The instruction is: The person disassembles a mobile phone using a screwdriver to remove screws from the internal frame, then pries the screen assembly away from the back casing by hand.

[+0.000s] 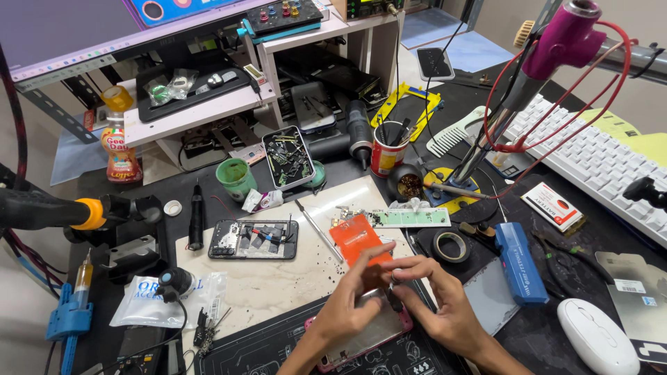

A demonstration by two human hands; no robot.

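Working over a pink-edged phone (368,333), glass face up, lying on a dark printed mat (278,347) at the near edge of the bench. Left hand (347,305) resting on the phone's upper face, fingers curled and drawn together, thumb and forefinger pinched at the upper rim; whatever is between them too small to tell. Right hand (438,302) touching the phone's right corner, fingers bent inward, fingertips meeting those of the left hand; pinching a small dark part against the edge, kind not clear. Orange flat piece (358,239) lying just beyond the phone, partly under the fingertips, on a pale marble-patterned slab (278,278). Opened phone body (253,239) with bare boards showing, beyond and left of the pink-edged phone, on the same slab. Thin metal probe (318,232) lying slantwise between the opened body and the orange piece. Green circuit strip (410,217) just beyond the orange piece. Roll of black tape (451,246) right of the orange piece; blue oblong box (521,262) further right, well apart from the phone. White mouse (597,337) far right of the phone. White keyboard (590,160) beyond the mouse. Red cup of tools (385,156) and a tray of small dark parts (288,157) well beyond the slab
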